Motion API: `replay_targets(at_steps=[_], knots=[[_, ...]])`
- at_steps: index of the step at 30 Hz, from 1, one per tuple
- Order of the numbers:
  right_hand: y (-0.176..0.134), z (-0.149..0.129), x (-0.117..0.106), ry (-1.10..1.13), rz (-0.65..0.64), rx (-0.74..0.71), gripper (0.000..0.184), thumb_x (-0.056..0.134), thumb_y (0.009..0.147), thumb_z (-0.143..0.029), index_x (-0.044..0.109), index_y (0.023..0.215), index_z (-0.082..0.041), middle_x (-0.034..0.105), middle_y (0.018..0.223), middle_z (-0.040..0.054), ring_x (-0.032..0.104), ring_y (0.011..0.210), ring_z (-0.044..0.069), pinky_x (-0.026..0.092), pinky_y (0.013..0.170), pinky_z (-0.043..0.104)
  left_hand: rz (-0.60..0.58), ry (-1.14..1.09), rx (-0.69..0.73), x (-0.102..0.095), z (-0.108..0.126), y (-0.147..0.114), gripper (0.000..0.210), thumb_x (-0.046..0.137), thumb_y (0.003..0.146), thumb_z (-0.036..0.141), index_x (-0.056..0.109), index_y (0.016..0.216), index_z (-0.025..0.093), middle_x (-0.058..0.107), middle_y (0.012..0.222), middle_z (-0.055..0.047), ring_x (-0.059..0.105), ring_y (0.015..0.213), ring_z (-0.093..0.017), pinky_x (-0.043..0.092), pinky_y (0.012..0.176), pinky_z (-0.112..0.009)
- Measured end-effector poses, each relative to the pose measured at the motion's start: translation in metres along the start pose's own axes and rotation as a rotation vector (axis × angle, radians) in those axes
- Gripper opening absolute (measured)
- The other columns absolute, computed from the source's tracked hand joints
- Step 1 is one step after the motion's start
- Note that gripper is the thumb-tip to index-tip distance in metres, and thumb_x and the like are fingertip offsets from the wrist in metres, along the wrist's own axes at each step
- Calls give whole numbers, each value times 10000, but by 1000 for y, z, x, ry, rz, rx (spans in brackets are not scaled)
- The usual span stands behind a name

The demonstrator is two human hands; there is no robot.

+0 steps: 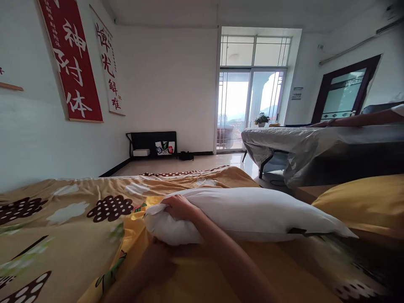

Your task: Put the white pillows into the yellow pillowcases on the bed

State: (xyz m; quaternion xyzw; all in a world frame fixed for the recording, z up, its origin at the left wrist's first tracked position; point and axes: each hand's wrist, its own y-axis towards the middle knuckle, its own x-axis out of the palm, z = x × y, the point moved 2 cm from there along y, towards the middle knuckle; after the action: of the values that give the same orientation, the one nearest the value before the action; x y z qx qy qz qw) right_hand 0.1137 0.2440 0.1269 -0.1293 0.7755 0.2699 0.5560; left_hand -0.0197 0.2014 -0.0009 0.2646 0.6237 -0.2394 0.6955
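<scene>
A plump white pillow (pixel 249 210) lies lengthwise across the bed in front of me. My right hand (pixel 180 207) is closed on its left end, with a pinched corner of the white cloth showing past the fingers. Lower down, my left hand (pixel 160 254) is in shadow and smeared by motion, close under the same end of the pillow; its fingers cannot be made out. Yellow cloth (pixel 134 235) with a green and red print spreads beneath the pillow and around my left forearm.
A patterned bedsheet (pixel 75 235) covers the bed. A yellow pillow (pixel 362 202) sits at the right. Beyond stands a plastic-covered table (pixel 284 136), with another person's arm (pixel 362 119) resting over it. A black bench (pixel 145 139) with a bag stands by the far wall.
</scene>
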Motion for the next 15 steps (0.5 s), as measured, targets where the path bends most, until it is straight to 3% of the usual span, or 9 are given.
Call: replay_targets(at_steps=[4,7,10,15], knots=[[1,-2,6,39,-3,-30,320,580,801,-273,685,1103,-294,712,1014,-3,611,955,191,411,799,260,-33,6,72,-44,-17,-27,451,625,677,276,649,1120,356,670,1165,-19,529,1139,-320,305,1032,-506],[-9,-6,26,-8,-40,-144,333,614,772,-307,680,1099,-299,700,1051,0,594,998,209,403,859,312,-13,28,60,-63,-23,-42,245,536,749,273,705,927,279,720,999,-30,611,955,-255,410,907,-387],[-20,-12,54,-216,-122,-305,177,614,784,-267,711,930,-246,680,1080,23,565,1035,232,398,874,364,-12,155,12,-61,-17,-42,200,498,746,261,672,678,190,705,739,-90,620,705,-226,436,696,-326],[-22,-21,88,-429,-211,-371,123,593,839,-262,673,828,-170,686,1003,57,580,985,245,431,831,398,147,210,13,-47,4,-26,263,480,779,265,645,597,171,685,660,-118,631,666,-234,435,805,-410]])
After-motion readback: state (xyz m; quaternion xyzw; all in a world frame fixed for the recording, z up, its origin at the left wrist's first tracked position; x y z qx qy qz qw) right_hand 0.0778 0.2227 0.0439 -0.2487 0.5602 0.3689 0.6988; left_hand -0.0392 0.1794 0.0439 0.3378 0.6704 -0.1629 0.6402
